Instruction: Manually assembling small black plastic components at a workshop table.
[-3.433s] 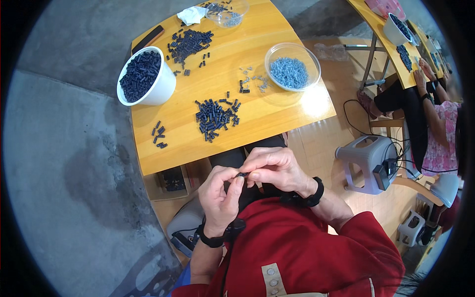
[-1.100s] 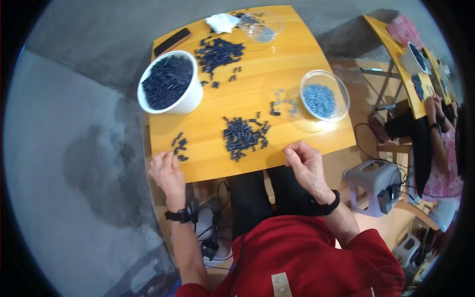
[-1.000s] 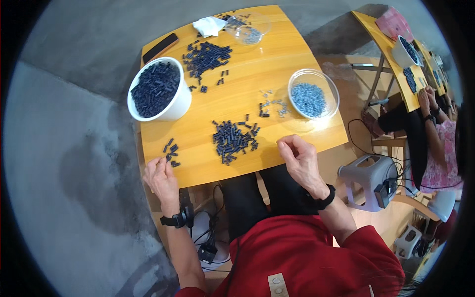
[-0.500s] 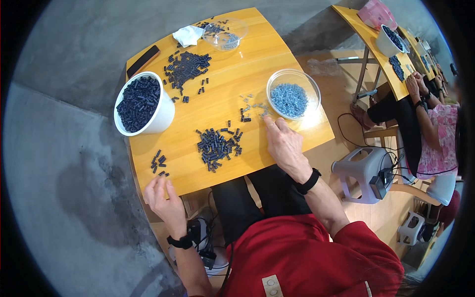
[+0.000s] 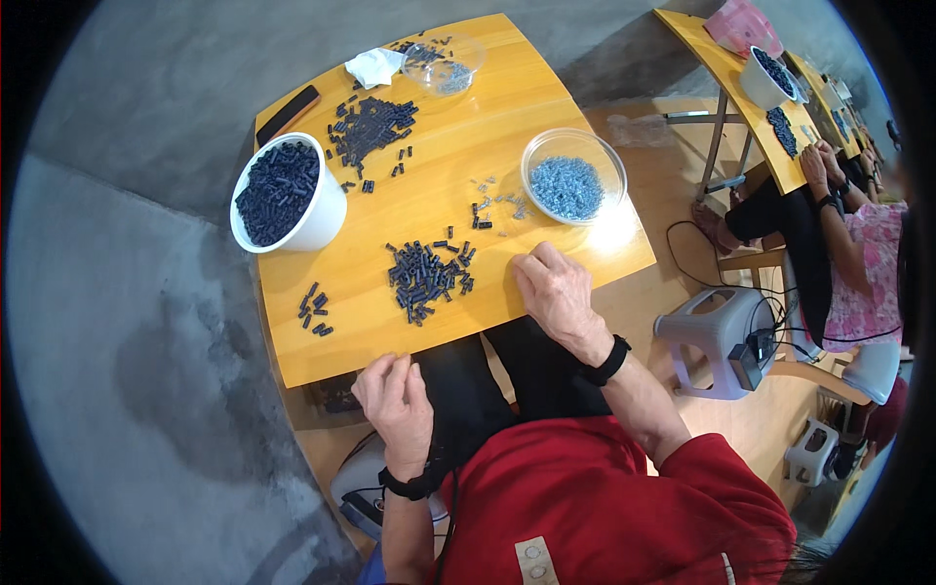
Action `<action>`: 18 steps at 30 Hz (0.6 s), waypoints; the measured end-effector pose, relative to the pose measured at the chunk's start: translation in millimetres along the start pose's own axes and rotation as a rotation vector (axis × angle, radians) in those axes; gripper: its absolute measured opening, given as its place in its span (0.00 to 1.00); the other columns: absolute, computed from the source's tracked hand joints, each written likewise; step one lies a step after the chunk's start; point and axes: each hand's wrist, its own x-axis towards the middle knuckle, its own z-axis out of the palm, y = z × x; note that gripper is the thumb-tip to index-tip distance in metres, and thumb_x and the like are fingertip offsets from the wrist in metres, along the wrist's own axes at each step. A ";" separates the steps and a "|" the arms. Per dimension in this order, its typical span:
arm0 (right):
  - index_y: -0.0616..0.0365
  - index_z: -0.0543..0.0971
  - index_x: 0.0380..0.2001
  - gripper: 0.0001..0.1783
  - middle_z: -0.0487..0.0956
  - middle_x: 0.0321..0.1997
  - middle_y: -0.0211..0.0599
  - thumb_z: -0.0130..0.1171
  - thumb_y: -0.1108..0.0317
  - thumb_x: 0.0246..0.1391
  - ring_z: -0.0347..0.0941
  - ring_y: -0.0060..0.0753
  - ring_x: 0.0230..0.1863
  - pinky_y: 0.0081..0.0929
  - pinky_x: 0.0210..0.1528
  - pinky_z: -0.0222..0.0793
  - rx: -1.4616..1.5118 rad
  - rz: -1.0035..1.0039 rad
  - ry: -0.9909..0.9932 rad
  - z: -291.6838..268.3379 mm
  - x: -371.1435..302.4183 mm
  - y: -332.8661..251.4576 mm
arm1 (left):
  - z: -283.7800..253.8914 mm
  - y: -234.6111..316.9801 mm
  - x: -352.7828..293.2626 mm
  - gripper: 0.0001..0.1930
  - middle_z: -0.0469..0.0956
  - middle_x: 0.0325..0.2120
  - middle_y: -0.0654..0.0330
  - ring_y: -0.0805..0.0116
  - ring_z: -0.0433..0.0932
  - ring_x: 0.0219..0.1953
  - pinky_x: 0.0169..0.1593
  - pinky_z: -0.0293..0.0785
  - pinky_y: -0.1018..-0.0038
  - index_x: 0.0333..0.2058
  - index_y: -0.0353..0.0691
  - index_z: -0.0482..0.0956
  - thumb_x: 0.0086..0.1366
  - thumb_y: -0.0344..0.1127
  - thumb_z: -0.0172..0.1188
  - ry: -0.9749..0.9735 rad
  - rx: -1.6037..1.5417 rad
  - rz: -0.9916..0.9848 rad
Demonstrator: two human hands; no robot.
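Observation:
My left hand [image 5: 397,408] is at the table's front edge, fingers drawn together in a pinch; anything between them is too small to make out. Closed with curled fingers, my right hand [image 5: 558,297] rests near the front right edge, its fingertips hidden. Between and beyond the hands lies a pile of short black tubes [image 5: 424,283]. A few more black tubes [image 5: 314,310] lie loose at the front left. Past my right hand stands a clear round bowl [image 5: 616,156] of small bluish transparent pieces [image 5: 565,187], with several clear pieces [image 5: 507,203] scattered beside it.
A white bucket [image 5: 327,219] full of black tubes stands at the table's left edge. Behind it are a dark phone-like slab [image 5: 289,114], another black pile [image 5: 372,132], a tissue [image 5: 374,68] and a clear lid-like dish [image 5: 468,54]. A co-worker sits at another table [image 5: 726,73], right.
My left hand has moved right, away from the loose tubes at the front left. My right hand has drawn back toward me from the scattered clear pieces.

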 end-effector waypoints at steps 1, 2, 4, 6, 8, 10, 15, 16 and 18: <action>0.54 0.80 0.30 0.04 0.73 0.27 0.35 0.62 0.73 0.48 0.75 0.40 0.27 0.34 0.27 0.70 0.035 0.049 0.006 -0.3 1.4 -1.2 | 2.4 -0.7 -3.0 0.10 0.77 0.40 0.56 0.56 0.73 0.44 0.49 0.66 0.63 0.38 0.36 0.82 0.55 0.25 0.65 -0.008 -0.047 -0.012; 0.54 0.79 0.29 0.03 0.73 0.28 0.36 0.61 0.72 0.48 0.75 0.40 0.29 0.34 0.28 0.71 0.068 0.099 0.012 -1.3 2.0 -2.1 | 3.2 0.5 -4.9 0.10 0.77 0.40 0.56 0.56 0.73 0.44 0.49 0.66 0.63 0.38 0.36 0.82 0.55 0.25 0.65 -0.008 -0.047 -0.013; 0.55 0.79 0.30 0.04 0.73 0.28 0.36 0.63 0.72 0.48 0.75 0.40 0.29 0.34 0.28 0.71 0.127 0.120 0.047 -4.9 2.2 -3.1 | 4.1 2.7 -7.9 0.11 0.77 0.40 0.56 0.57 0.74 0.44 0.49 0.66 0.63 0.39 0.37 0.83 0.55 0.25 0.66 -0.012 -0.046 0.022; 0.55 0.80 0.30 0.05 0.74 0.28 0.36 0.64 0.71 0.48 0.75 0.41 0.28 0.34 0.28 0.71 0.182 0.143 0.082 -10.8 0.8 -2.9 | 3.6 3.4 -10.7 0.11 0.77 0.39 0.56 0.57 0.74 0.43 0.48 0.66 0.63 0.38 0.37 0.83 0.55 0.25 0.66 -0.007 -0.043 0.029; 0.56 0.80 0.30 0.05 0.74 0.28 0.37 0.65 0.71 0.47 0.75 0.42 0.28 0.35 0.29 0.71 0.124 0.172 0.083 -18.4 -5.4 -1.1 | 2.2 4.2 -12.2 0.09 0.78 0.39 0.55 0.58 0.74 0.42 0.48 0.69 0.65 0.39 0.35 0.83 0.58 0.25 0.64 -0.024 -0.037 0.029; 0.56 0.80 0.30 0.05 0.74 0.27 0.37 0.64 0.71 0.48 0.75 0.42 0.28 0.35 0.29 0.70 0.110 0.177 0.097 -22.3 -12.0 2.9 | 2.3 1.9 -12.8 0.09 0.78 0.39 0.55 0.58 0.74 0.42 0.48 0.69 0.65 0.38 0.35 0.82 0.58 0.25 0.64 -0.025 -0.049 0.016; 0.56 0.80 0.30 0.04 0.74 0.26 0.38 0.64 0.72 0.48 0.75 0.42 0.28 0.35 0.30 0.70 0.101 0.147 0.130 -22.8 -17.1 3.0 | -0.6 -0.8 -13.6 0.09 0.78 0.38 0.55 0.58 0.75 0.42 0.48 0.70 0.66 0.38 0.35 0.82 0.58 0.24 0.64 -0.026 -0.039 -0.032; 0.56 0.80 0.30 0.04 0.74 0.26 0.38 0.65 0.73 0.48 0.75 0.42 0.28 0.36 0.30 0.70 0.149 0.169 0.113 -22.3 -17.9 1.6 | 0.4 -0.1 -12.4 0.09 0.78 0.38 0.56 0.58 0.75 0.42 0.48 0.70 0.66 0.38 0.35 0.82 0.58 0.24 0.65 -0.022 -0.060 -0.031; 0.56 0.80 0.30 0.05 0.74 0.26 0.38 0.65 0.75 0.47 0.75 0.42 0.28 0.36 0.30 0.70 0.211 0.182 0.090 -21.7 -18.1 -6.4 | 3.0 0.5 -9.7 0.09 0.78 0.37 0.56 0.58 0.75 0.41 0.48 0.70 0.66 0.38 0.35 0.82 0.57 0.24 0.65 0.000 -0.112 -0.029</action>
